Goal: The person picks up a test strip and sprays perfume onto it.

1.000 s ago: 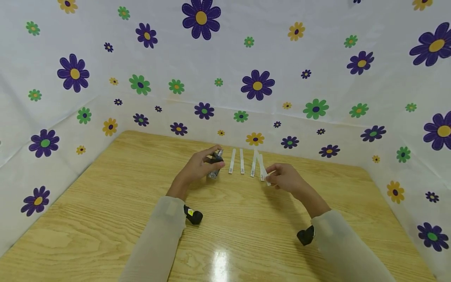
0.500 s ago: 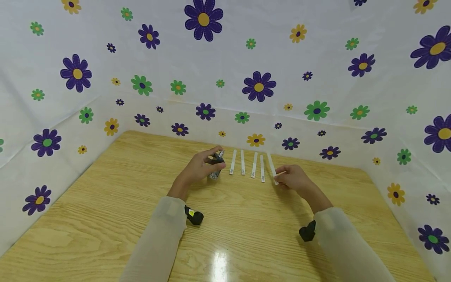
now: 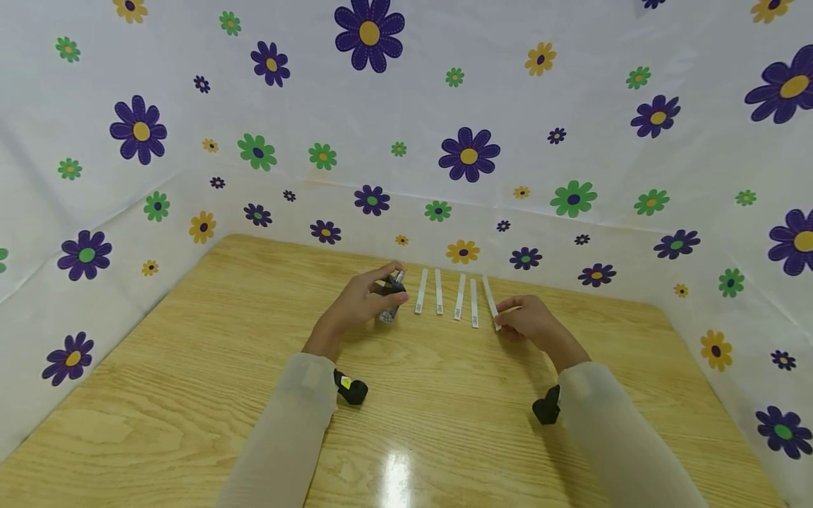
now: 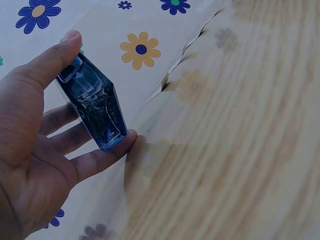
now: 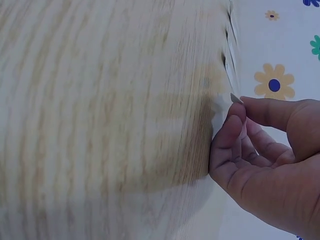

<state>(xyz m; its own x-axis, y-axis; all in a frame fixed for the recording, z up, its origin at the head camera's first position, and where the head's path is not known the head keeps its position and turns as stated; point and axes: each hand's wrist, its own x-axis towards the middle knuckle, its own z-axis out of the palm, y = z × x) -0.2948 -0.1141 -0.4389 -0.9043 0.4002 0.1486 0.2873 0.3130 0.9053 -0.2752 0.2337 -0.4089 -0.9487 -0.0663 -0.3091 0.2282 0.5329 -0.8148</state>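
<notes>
Landmark: row of white strips [image 3: 454, 302] — five narrow strips lying side by side on the wooden table [image 3: 190, 367], near its far edge.
Left hand [image 3: 356, 305]: just left of the row; fingers curled round a small bottle [image 3: 389, 296], thumb on top, fingertips beneath.
Bottle, head view: dark, small, partly covered by the fingers, close to the leftmost strip.
Bottle, left wrist view [image 4: 95, 107]: clear blue-tinted glass, flat-sided, tilted, pinched between thumb and fingertip — detail the head view does not resolve.
Right hand [image 3: 530, 321]: at the right end of the row; thumb and forefinger close on the near end of the rightmost strip [image 3: 491, 302], other fingers curled.
Rightmost strip, right wrist view [image 5: 235, 97]: only a small grey tip shows between thumb and forefinger; the rest of the row is out of frame.
Surround: flower-printed white sheet [image 3: 571, 141] behind and to both sides of the row.
</notes>
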